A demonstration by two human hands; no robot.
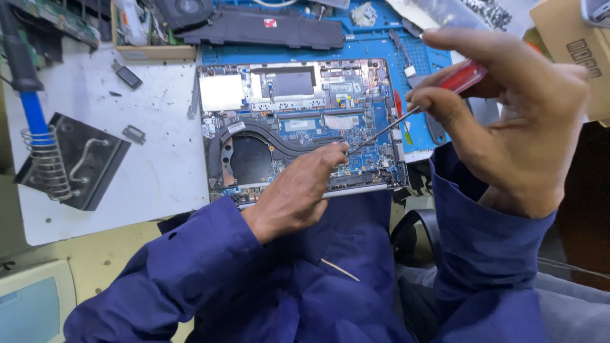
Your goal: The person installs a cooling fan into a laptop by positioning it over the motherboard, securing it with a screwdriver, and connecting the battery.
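An opened laptop base [298, 121] lies in front of me with its circuit board, heat pipe and empty round fan bay exposed. My right hand [508, 121] grips a screwdriver [406, 114] with a red handle; its thin shaft slants down-left to the board. My left hand [295, 190] rests on the laptop's near edge, fingertips pinched at the screwdriver tip. Both arms wear blue sleeves.
A blue work mat [381, 44] lies under and behind the laptop. A black laptop part [267, 28] sits at the back. At left stands a soldering iron in its coil holder [41, 152] on a black base. Small parts dot the white table [159, 171]. A cardboard box [572, 44] is at right.
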